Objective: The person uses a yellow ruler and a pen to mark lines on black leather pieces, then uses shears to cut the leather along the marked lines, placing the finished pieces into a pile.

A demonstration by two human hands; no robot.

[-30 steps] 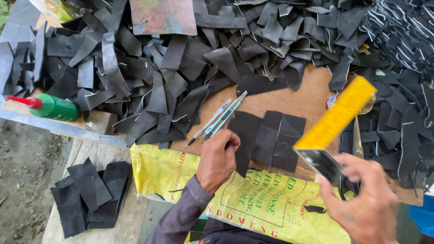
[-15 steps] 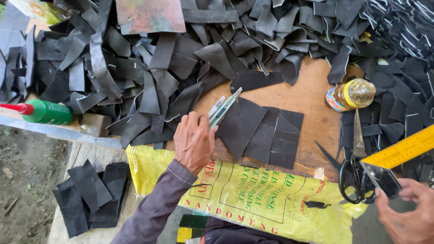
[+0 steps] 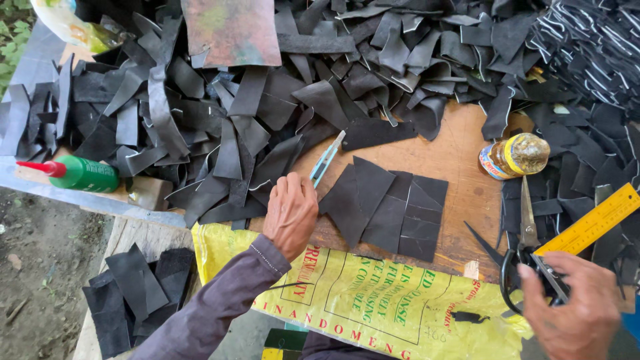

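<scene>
The left hand (image 3: pixel 290 213) rests flat, fingers together, just beside black leather pieces (image 3: pixel 390 207) on the surface (image 3: pixel 460 150). The right hand (image 3: pixel 577 310) has its fingers clamped on the scissors (image 3: pixel 523 250), beside a yellow ruler (image 3: pixel 590 220).

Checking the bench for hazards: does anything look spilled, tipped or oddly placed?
Yes: the small amber bottle lies on its side on the wooden board, though nothing looks spilled. The scissors lie open by the right hand.
</scene>
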